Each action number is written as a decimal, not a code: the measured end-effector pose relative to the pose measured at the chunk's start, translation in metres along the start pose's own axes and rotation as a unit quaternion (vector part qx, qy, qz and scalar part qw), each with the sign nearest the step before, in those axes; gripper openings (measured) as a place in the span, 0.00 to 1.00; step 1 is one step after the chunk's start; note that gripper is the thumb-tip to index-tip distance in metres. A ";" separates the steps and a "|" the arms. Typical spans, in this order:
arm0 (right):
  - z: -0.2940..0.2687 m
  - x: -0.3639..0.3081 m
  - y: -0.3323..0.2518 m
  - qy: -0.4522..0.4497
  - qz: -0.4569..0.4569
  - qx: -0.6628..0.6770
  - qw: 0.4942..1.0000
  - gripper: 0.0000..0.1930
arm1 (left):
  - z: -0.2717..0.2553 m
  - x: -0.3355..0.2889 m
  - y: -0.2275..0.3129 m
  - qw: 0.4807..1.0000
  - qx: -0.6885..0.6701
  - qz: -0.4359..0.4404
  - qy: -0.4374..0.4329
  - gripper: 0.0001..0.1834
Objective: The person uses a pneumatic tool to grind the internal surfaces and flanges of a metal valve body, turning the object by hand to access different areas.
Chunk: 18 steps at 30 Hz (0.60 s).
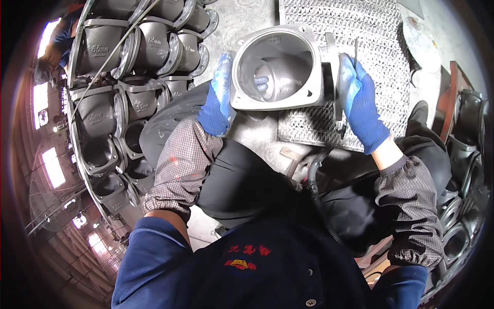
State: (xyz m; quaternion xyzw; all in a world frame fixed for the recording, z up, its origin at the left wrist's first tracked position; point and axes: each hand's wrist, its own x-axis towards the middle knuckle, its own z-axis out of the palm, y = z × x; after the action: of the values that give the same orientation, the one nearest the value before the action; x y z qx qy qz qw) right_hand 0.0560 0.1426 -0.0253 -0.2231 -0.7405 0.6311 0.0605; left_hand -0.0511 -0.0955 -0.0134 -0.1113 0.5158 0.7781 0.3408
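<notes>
Between my two blue-gloved hands is a grey cast-metal valve body (290, 64), its wide square-flanged opening facing up toward me. My left hand (221, 92) grips the flange on its left side. A bit of blue, seemingly a gloved fingertip, shows through the round port deep inside the bore. On the opposite side, my right hand (356, 92) holds the right end flange (334, 85), with some of its fingers out of sight behind the metal. Beneath the casting lies a patterned metal mesh surface (378, 31), which the casting partly covers. Whether the two touch, I cannot tell.
Rows of similar valve bodies (95, 110) are stacked along the left, with a thin rod (118, 45) across them. More castings (455, 242) stand at the right, beside a reddish-brown edge (450, 103). A dark ribbed hose (314, 185) runs between my legs.
</notes>
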 end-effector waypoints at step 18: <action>-0.038 -0.004 -0.025 -0.043 -0.036 -0.104 0.993 0.18 | 0.042 -0.031 0.031 0.758 0.540 0.360 -0.069 0.19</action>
State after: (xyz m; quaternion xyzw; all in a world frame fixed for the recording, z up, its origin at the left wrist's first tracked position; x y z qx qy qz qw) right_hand 0.0678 0.1731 0.0071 -0.1737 -0.8116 0.5571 0.0279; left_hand -0.0404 -0.0786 0.0438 0.3392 0.8274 0.4416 0.0737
